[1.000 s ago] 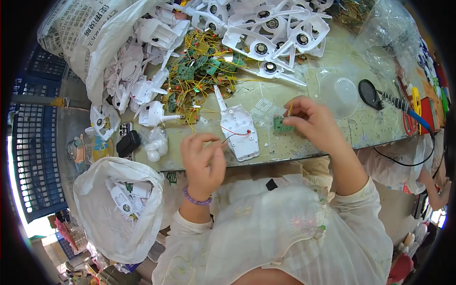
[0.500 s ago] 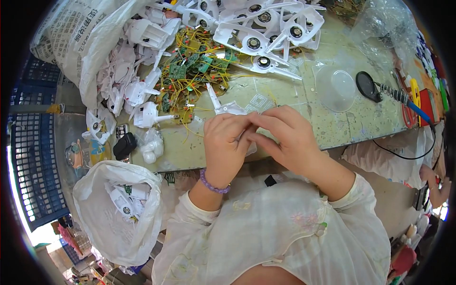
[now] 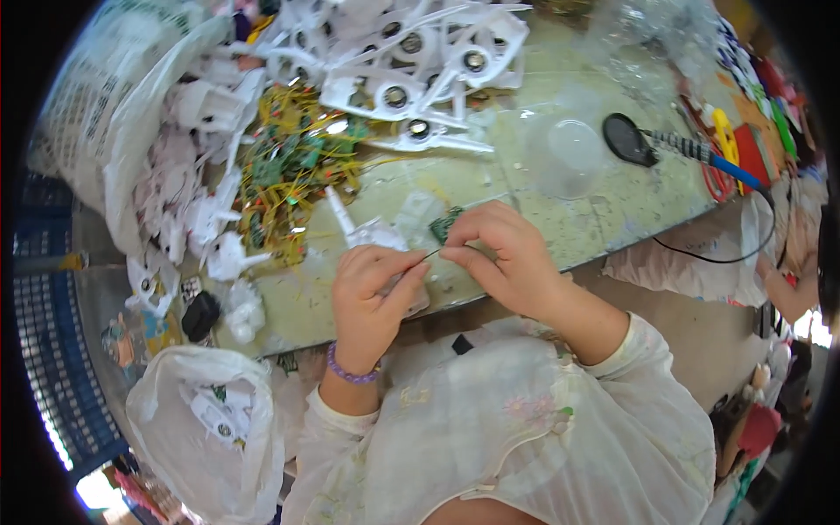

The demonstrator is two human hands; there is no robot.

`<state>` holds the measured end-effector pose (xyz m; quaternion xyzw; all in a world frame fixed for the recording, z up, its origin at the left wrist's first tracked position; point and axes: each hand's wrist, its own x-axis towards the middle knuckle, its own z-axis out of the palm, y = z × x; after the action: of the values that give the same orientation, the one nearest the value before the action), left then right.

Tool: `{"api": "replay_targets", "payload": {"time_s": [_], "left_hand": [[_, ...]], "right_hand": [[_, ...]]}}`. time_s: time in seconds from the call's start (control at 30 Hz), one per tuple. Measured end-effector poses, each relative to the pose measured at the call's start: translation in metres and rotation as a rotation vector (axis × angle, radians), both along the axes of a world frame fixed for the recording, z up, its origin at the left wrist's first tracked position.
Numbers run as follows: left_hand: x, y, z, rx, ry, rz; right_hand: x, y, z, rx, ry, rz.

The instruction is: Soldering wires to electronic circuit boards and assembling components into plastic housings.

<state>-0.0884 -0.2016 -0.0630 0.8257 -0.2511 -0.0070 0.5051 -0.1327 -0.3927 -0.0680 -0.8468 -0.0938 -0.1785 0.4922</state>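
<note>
My right hand (image 3: 499, 254) pinches a small green circuit board (image 3: 444, 223); my left hand (image 3: 372, 289) grips what looks like its thin wire (image 3: 426, 255), above the tabletop (image 3: 542, 201).

Bright, even light is falling across the table (image 3: 612, 219) from above, leaving only soft, short shadows beneath the left hand (image 3: 372, 293) and the right hand (image 3: 499, 254). The white plastic parts (image 3: 411, 61) at the top are glaring and washing out, and a clear round lid (image 3: 569, 149) is catching a sheen. The fisheye is bending the table edge and squeezing things near the black rim, where detail is smearing. The centre is staying fairly sharp.
</note>
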Motion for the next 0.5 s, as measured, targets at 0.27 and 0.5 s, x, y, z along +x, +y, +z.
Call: {"api": "replay_targets", "payload": {"time_s": [0.27, 0.5], "left_hand": [[0.002, -0.01, -0.001, 0.075, -0.179, 0.002], [0.003, -0.021, -0.002, 0.2, -0.295, -0.053]], "right_hand": [[-0.046, -0.158, 0.003, 0.496, -0.474, -1.202], [-0.057, -0.21, 0.057, 0.117, -0.131, -1.193]]}}
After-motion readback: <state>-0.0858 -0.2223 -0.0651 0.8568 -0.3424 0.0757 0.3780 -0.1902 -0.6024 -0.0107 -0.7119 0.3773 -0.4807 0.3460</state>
